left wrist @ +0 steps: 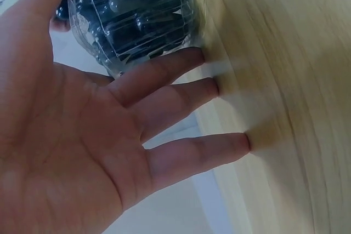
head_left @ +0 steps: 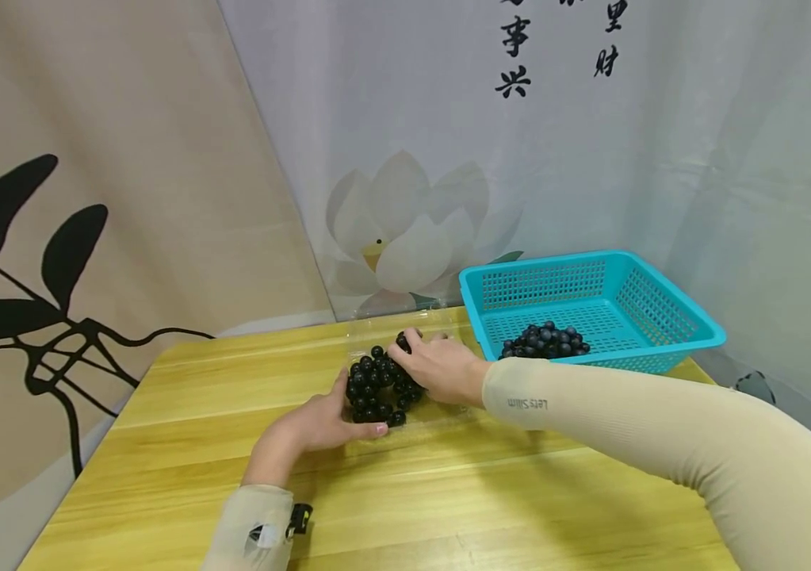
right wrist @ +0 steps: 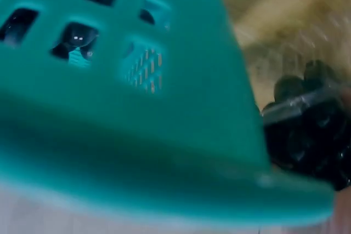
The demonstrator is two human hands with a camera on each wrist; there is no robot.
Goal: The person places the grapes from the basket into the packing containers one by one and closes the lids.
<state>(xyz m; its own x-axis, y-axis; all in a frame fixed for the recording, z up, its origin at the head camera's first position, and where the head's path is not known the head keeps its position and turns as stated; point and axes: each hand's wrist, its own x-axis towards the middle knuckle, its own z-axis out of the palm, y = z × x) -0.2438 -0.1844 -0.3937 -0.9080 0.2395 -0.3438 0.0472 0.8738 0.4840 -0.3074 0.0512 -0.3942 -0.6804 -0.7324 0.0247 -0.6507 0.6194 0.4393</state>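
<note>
Dark grapes (head_left: pixel 369 385) fill a clear plastic box (left wrist: pixel 134 15) on the table, its transparent lid (head_left: pixel 376 323) raised at the back. My left hand (head_left: pixel 319 420) rests against the box's left end with the thumb along the front. In the left wrist view, three spread, straight fingers (left wrist: pixel 186 157) of the left hand reach past the box to the tabletop. From the right, my right hand (head_left: pixel 444 366) reaches over the box, its fingers curled on grapes at the back right. These fingers partly hide the grapes under them.
A turquoise plastic basket (head_left: pixel 544 285) stands at the back right with a pile of dark grapes (head_left: pixel 546 341) inside. My right forearm passes in front of it. Behind the wooden table (head_left: pixel 405 500) hangs a printed curtain (head_left: pixel 405 95).
</note>
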